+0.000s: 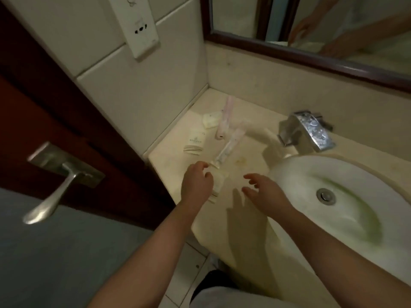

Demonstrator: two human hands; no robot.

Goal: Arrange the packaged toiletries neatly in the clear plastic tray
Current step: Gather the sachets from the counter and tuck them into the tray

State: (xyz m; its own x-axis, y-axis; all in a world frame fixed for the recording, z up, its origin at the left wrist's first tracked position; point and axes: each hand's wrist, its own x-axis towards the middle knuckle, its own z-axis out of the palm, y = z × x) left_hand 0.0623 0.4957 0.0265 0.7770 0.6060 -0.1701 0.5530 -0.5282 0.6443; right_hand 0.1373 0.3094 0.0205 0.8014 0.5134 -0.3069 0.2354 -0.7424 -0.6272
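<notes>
Several packaged toiletries lie loose on the beige counter (249, 156) left of the sink. A small square packet (210, 121) and a long pink-edged packet (224, 116) sit near the back corner. A white printed sachet (195, 142) lies by the wall. A second long packet (230, 145) points toward my left hand (195, 185), which hovers with curled, parted fingers over another white sachet (220, 182), partly covering it. My right hand (264, 193) is spread open above bare counter, holding nothing. I cannot make out a clear tray in this blurred view.
A white sink basin (347, 210) with a drain fills the right side, with a chrome faucet (309, 132) behind it. A framed mirror (311, 54) hangs above. A dark wooden door with a metal handle (53, 192) stands close on the left.
</notes>
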